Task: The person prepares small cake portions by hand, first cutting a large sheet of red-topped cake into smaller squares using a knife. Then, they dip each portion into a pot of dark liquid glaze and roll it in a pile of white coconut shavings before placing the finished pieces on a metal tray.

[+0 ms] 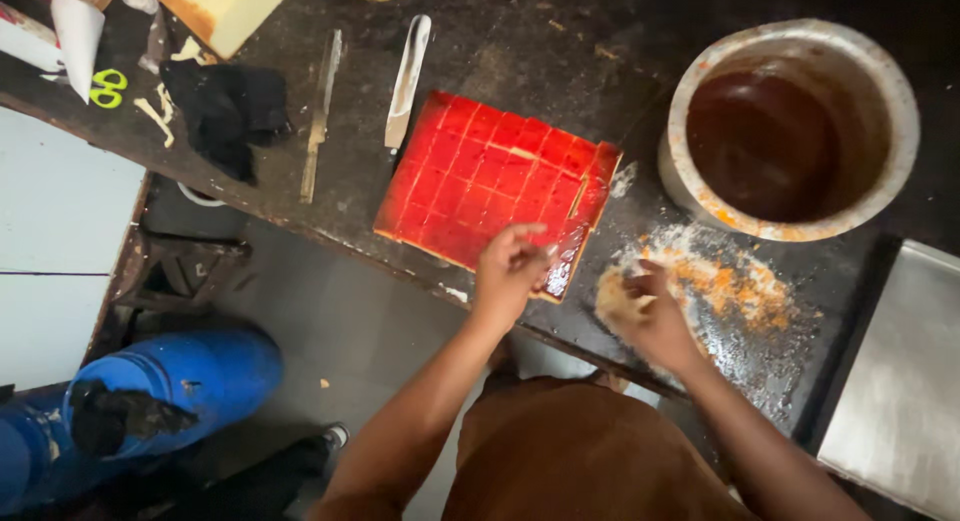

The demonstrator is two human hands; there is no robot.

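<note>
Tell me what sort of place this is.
Probably a small bakery or sweet-making kitchen: a red-glazed slab cut into squares, long knives on a dark worktop, and a large pot of brown syrup.

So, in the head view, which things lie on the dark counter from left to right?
Green-handled scissors → black cloth → long thin blade → white-handled knife → red slab cut into squares → round pot of brown sauce → steel tray.

The red slab under my left hand looks glossy and wet, scored into squares. The counter beneath it is dark, rough and matt. Above the slab lies a smooth metal knife; to its right a dull metal pot holds shiny brown liquid, and beyond that sits a brushed steel tray.
</note>
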